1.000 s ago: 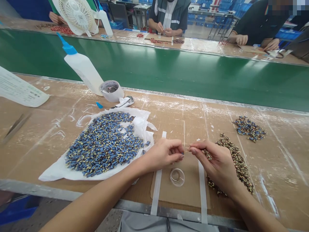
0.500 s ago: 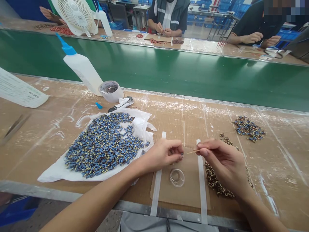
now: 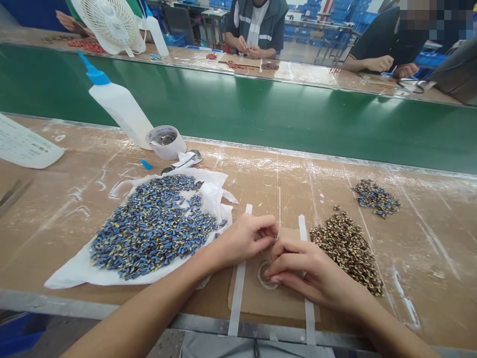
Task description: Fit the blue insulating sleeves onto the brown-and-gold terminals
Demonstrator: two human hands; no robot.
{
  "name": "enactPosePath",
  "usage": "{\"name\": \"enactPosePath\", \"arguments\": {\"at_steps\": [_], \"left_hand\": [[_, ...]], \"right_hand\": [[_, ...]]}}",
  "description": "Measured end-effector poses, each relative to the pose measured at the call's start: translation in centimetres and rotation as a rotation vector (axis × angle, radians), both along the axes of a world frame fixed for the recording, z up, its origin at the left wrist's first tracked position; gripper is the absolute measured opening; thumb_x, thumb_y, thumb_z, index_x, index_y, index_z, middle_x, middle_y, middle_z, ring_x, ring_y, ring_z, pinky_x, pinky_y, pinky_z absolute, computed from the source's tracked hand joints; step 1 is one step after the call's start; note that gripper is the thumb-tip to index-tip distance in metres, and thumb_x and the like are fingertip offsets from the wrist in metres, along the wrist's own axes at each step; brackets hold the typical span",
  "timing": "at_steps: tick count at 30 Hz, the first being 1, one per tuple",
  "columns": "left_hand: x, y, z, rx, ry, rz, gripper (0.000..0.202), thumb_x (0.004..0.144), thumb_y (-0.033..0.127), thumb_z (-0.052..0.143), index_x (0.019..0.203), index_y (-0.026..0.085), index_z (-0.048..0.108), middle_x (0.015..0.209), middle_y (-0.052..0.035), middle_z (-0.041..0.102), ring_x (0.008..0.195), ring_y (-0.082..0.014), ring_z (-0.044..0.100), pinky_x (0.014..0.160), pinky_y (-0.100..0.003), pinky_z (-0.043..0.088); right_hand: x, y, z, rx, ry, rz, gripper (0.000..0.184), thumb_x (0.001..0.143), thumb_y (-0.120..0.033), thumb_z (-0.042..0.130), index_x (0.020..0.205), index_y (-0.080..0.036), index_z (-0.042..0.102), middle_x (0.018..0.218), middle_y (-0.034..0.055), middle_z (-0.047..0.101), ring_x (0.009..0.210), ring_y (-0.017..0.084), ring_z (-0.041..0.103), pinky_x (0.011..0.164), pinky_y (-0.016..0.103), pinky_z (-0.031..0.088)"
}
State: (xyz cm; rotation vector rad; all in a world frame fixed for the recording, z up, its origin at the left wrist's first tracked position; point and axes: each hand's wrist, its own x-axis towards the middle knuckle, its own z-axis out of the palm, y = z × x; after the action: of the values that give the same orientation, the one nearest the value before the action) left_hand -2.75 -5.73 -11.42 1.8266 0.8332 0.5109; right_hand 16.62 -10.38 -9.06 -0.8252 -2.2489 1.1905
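My left hand (image 3: pixel 257 236) is closed in a pinch, with a tiny dark-blue piece (image 3: pixel 275 238) just showing at the fingertips. Close by on the right, my right hand (image 3: pixel 301 266) is pinched over a small clear round cup (image 3: pixel 265 278) and partly covers it. The thin wooden stick seen in that pinch a moment ago is hidden now behind the fingers. Both hands are above a cardboard sheet (image 3: pixel 257 306) with white tape strips. Left of them, a heap of small blue-and-yellow pieces (image 3: pixel 149 228) lies on white paper (image 3: pixel 69 273).
Right of the cardboard is a pile of brown-and-cream curved pieces (image 3: pixel 348 248), with a smaller blue-brown pile (image 3: pixel 376 198) behind. A tape roll (image 3: pixel 167 144) and glue bottle (image 3: pixel 121 109) stand at back left. Beyond the green belt (image 3: pixel 231 107), other people work.
My right hand has moved left and down, bringing its fingertips from beside the left hand to the clear cup. The stick has gone out of sight. My left hand keeps its pinch.
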Motion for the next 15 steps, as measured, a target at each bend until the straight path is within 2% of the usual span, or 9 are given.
{"name": "enactPosePath", "arguments": {"at_steps": [9, 12, 13, 15], "left_hand": [[0.0, 0.1, 0.2, -0.003, 0.028, 0.0, 0.01, 0.083, 0.01, 0.05, 0.083, 0.016, 0.058, 0.071, 0.0011, 0.061, 0.064, -0.0095, 0.054, 0.061, -0.02, 0.041], [0.0, 0.2, 0.2, -0.033, 0.016, 0.0, 0.008, 0.085, 0.013, 0.051, 0.084, 0.016, 0.059, 0.071, 0.0009, 0.061, 0.064, -0.0097, 0.053, 0.06, -0.02, 0.041], [0.0, 0.2, 0.2, -0.042, 0.012, 0.009, 0.007, 0.086, 0.014, 0.052, 0.083, 0.016, 0.059, 0.071, 0.001, 0.061, 0.064, -0.0096, 0.053, 0.06, -0.02, 0.041], [0.0, 0.3, 0.2, -0.051, 0.014, 0.04, 0.006, 0.086, 0.017, 0.054, 0.083, 0.015, 0.059, 0.069, 0.0017, 0.059, 0.063, -0.0094, 0.052, 0.059, -0.021, 0.041]], "right_hand": [[-0.1, 0.2, -0.5, 0.064, -0.042, -0.037, 0.014, 0.092, -0.024, 0.055, 0.093, -0.022, 0.069, 0.085, 0.0031, 0.061, 0.08, 0.015, 0.058, 0.07, 0.028, 0.048], [0.2, 0.4, -0.2, 0.051, -0.049, -0.044, 0.019, 0.09, -0.023, 0.058, 0.107, -0.024, 0.066, 0.094, 0.0044, 0.063, 0.086, 0.017, 0.058, 0.075, 0.029, 0.048], [0.7, 0.6, 0.0, 0.058, -0.038, -0.086, 0.025, 0.09, -0.024, 0.059, 0.114, -0.025, 0.063, 0.097, 0.0045, 0.063, 0.087, 0.018, 0.059, 0.076, 0.03, 0.048], [2.4, 1.4, 0.1, 0.093, -0.023, -0.289, 0.032, 0.09, -0.027, 0.058, 0.121, -0.026, 0.057, 0.098, 0.0039, 0.064, 0.085, 0.018, 0.06, 0.076, 0.031, 0.048]]}}
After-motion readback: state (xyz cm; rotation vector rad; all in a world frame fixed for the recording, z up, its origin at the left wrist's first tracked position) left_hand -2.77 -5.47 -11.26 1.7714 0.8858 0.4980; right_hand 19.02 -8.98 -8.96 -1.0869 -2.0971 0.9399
